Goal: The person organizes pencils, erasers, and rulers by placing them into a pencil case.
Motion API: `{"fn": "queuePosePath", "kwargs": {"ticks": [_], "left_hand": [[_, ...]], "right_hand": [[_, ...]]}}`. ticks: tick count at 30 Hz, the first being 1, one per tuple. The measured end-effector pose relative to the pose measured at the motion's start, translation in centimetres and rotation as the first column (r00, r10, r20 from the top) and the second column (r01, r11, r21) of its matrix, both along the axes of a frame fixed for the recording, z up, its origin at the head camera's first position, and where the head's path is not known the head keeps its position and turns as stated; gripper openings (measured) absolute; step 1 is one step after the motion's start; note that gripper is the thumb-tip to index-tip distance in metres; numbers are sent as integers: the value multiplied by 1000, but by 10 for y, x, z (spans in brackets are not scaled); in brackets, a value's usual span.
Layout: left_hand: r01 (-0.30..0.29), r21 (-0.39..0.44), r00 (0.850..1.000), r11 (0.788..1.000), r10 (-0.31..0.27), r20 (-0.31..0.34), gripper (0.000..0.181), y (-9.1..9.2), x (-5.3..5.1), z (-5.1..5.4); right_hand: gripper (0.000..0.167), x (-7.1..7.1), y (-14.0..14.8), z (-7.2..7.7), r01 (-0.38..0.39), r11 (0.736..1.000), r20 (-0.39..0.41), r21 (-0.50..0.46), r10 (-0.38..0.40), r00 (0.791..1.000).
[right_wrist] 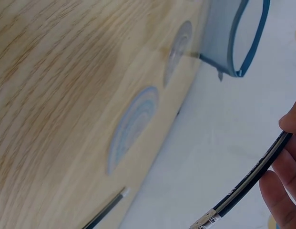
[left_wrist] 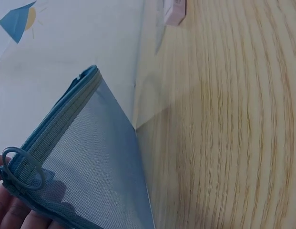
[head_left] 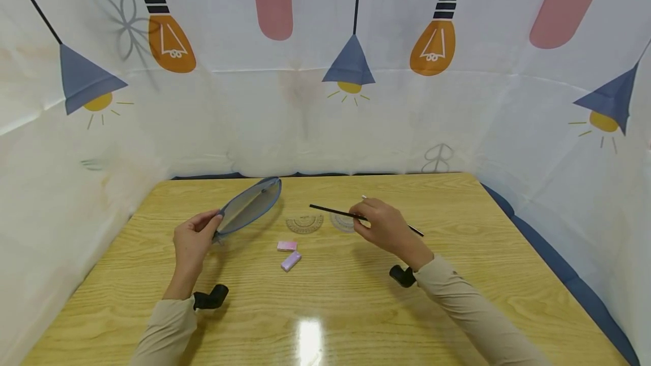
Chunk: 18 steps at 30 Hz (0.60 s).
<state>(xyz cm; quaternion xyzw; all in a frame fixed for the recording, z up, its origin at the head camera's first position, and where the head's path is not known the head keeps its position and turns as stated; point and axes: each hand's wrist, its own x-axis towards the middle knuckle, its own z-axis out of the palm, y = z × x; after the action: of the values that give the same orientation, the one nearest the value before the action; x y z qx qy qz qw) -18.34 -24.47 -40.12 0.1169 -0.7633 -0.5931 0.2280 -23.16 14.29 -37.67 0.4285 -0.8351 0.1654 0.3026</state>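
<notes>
One huge white sheet (head_left: 295,123) printed with lamps and bulbs wraps around the back and sides here, and in front of it sits a wood-grain table (head_left: 356,321). Next size down, a pair of beige sleeves (head_left: 473,309) reach in from the near side. Then the blue mesh pouch (head_left: 251,206): it's up off the tabletop on the left, tilted, with its zip edge gaping in a long oval. The left hand (head_left: 195,239) has it pinched at the near end, thumb against fingers. The right hand (head_left: 381,227) is pinching too, with a black pencil (head_left: 330,210) between thumb and fingers, held above the table, one end sticking out toward the pouch. A second pencil (right_wrist: 106,210) lies on the wood, partly behind that hand in the head view. Smaller again, two clear protractors lie side by side toward the far edge, the left one (head_left: 305,225) in plain sight and the right one (head_left: 339,223) partly hidden by the hand and pencil. Nearer the person are two little blocks, pink (head_left: 287,246) and purple (head_left: 291,261), right next to each other. Tiniest bit is the blue zip ring (left_wrist: 42,177), hanging by the left fingers.
</notes>
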Motion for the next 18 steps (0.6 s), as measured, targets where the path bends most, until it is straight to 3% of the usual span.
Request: {"fn": "queuePosePath", "kwargs": {"ticks": [10, 18], "left_hand": [[-4, 113, 1000, 994, 6, -14, 31, 0, -2, 0], [4, 135, 1000, 991, -2, -13, 30, 2, -4, 1]], "right_hand": [[15, 3, -13, 7, -38, 999, -30, 27, 38, 999], [15, 3, -24, 11, -77, 996, -59, 33, 79, 995]]}}
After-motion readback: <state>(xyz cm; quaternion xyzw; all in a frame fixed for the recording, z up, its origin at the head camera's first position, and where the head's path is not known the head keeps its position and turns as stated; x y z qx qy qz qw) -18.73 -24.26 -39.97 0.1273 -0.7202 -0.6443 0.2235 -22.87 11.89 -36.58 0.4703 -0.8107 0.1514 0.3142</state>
